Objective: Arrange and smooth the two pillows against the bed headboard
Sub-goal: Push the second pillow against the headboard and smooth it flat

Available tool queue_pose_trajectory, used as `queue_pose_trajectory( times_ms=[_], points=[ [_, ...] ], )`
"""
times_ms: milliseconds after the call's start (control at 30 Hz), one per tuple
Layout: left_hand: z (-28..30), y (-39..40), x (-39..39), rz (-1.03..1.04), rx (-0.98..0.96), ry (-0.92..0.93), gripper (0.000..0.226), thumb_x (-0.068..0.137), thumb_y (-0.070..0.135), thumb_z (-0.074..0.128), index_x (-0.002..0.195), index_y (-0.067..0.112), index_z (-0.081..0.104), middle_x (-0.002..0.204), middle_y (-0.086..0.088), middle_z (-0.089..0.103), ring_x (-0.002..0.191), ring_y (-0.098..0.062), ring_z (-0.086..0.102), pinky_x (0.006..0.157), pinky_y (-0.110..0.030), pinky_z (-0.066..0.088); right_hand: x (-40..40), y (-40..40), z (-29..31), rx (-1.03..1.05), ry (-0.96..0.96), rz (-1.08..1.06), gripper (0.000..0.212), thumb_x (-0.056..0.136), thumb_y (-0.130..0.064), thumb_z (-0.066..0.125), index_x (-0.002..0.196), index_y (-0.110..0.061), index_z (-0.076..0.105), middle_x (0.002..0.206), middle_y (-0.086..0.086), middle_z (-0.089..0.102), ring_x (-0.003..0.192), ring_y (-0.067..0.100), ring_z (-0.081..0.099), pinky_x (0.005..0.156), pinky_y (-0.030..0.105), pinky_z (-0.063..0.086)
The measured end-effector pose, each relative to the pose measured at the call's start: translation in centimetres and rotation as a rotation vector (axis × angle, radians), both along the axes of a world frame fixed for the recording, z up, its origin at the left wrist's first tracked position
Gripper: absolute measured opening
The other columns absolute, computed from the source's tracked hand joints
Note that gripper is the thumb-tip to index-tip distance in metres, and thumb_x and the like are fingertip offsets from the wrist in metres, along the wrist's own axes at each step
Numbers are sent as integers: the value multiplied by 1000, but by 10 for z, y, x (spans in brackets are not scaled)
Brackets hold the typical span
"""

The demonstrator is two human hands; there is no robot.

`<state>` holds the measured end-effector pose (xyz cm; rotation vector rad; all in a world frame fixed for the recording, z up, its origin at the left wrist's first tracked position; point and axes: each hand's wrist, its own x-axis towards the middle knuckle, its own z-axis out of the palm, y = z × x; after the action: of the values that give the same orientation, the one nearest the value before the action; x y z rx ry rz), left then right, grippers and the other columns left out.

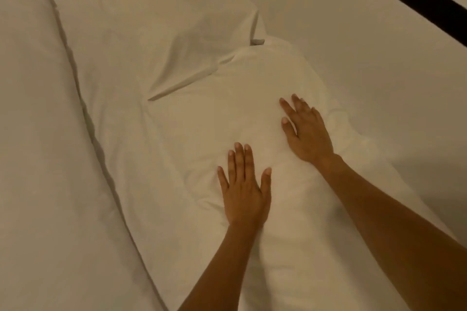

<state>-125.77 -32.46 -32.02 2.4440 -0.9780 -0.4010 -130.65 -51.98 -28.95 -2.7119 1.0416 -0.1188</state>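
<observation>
A puffy white pillow (240, 108) lies in the middle of the view, wrinkled along its right edge. My left hand (243, 189) rests flat on its near part, fingers spread. My right hand (307, 131) lies flat on the pillow's right side, fingers apart and pointing up-left. Neither hand grips anything. Behind it, toward the upper left, a second white pillow (141, 25) lies flatter, with a deep crease where the two meet. A pale flat surface (366, 40) runs along the right of both pillows; I cannot tell whether it is the headboard or a wall.
A white duvet or sheet (35, 134) covers the bed on the left, its seam running diagonally beside the pillows. A dark band (424, 0) crosses the upper right corner.
</observation>
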Motion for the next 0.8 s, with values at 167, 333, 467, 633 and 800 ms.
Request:
queue_pose_trajectory(
  times_ms=[167,333,467,633,800],
  points=[
    [0,20,-1,32,49,55,65,95,59,11,148,36,-19,155,6,-30,143,-13,-26,117,-42,-13,-32,-18,10,15,75,-105,51,103,-40,18,154,-36,12,164,0,7,151,18,6,121,41,3],
    [-4,73,-8,105,215,158,74,94,60,10,151,24,-19,161,-6,-20,150,-23,-11,121,-45,-1,-102,-27,27,223,218,-268,57,103,-44,15,156,-24,8,163,2,10,150,23,15,122,42,13],
    [18,81,-22,168,235,52,69,102,44,16,153,0,0,161,-20,-4,150,-34,-2,121,-51,5,-128,-16,57,163,263,-282,58,103,-41,20,155,-15,14,159,11,24,145,29,27,119,40,22],
    [60,70,-93,-15,-34,108,84,87,64,-7,152,10,-7,158,-4,-18,146,-15,-14,118,-36,-7,-142,48,74,17,6,-152,55,102,-35,29,154,-18,22,160,13,21,147,28,23,119,43,20],
    [27,93,-155,-346,79,21,74,96,61,10,154,18,-5,161,-3,-12,148,-17,-12,120,-40,-3,-206,113,22,81,90,-169,54,101,-41,17,154,-32,15,163,0,12,150,18,12,122,43,12]
  ],
)
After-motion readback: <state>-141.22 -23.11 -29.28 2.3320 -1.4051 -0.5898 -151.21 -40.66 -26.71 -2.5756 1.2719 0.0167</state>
